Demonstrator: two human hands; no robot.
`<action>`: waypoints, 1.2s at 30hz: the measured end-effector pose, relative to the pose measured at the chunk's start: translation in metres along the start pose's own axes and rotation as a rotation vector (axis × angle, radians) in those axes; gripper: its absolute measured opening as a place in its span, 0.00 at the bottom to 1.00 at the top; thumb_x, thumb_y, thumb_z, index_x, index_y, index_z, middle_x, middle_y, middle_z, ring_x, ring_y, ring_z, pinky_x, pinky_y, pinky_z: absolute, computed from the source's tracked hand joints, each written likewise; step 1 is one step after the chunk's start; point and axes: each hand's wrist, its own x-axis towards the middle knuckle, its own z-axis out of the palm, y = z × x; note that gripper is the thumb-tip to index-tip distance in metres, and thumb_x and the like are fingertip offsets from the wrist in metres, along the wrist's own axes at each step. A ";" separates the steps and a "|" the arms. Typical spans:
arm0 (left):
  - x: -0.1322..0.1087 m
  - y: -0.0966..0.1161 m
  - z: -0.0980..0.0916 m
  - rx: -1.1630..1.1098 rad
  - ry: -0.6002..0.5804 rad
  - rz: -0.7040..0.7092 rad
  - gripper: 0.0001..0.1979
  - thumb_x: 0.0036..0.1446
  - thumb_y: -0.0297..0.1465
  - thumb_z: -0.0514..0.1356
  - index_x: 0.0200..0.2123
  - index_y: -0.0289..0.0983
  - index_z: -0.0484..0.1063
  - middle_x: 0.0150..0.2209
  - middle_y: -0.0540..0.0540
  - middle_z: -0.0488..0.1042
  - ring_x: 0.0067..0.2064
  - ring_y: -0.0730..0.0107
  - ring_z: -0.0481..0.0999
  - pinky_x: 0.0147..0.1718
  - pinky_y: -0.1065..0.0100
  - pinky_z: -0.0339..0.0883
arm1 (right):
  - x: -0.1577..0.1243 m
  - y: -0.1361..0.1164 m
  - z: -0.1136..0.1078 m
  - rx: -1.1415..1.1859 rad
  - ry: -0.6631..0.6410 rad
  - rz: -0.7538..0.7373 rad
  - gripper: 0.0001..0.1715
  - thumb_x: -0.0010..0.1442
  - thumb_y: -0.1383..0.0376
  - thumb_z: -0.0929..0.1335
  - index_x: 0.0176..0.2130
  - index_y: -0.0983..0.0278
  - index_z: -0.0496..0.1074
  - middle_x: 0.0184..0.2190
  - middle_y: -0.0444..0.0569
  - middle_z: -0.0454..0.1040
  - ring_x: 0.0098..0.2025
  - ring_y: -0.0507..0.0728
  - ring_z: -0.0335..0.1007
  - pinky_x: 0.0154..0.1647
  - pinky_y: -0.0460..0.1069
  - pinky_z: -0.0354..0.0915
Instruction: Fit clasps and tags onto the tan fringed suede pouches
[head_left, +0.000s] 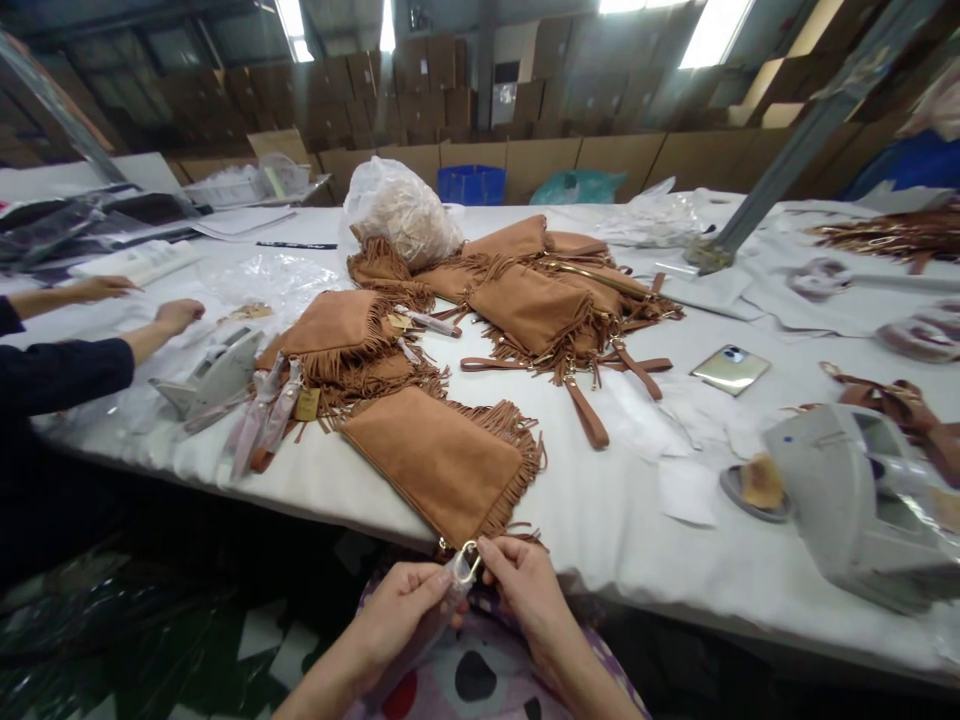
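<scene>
A brown suede pouch (439, 455) with fringe along one side lies at the table's front edge, one corner toward me. At that corner my left hand (409, 605) is closed on a plastic-wrapped strap, whose lower part is hidden by my fingers. A gold clasp (469, 562) sticks up from the wrapping, close to the pouch's corner. My right hand (521, 575) pinches the clasp from the right between thumb and forefinger. Whether the clasp is hooked to the pouch, I cannot tell.
Fringed pouches (532, 305) with wrist straps are heaped mid-table; others (330, 330) bear wrapped straps. Grey tape dispensers stand right (862, 500) and left (214, 375). A phone (731, 369) lies at right. A co-worker's hands (176, 315) are at left; a metal post (810, 140) rises behind.
</scene>
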 end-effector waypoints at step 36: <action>-0.053 -0.010 -0.019 -0.223 0.086 -0.136 0.19 0.56 0.44 0.58 0.33 0.30 0.68 0.23 0.44 0.74 0.23 0.70 0.74 0.23 0.72 0.68 | -0.007 0.022 0.030 0.190 -0.346 0.206 0.29 0.50 0.44 0.69 0.21 0.67 0.65 0.12 0.38 0.62 0.11 0.43 0.49 0.11 0.41 0.47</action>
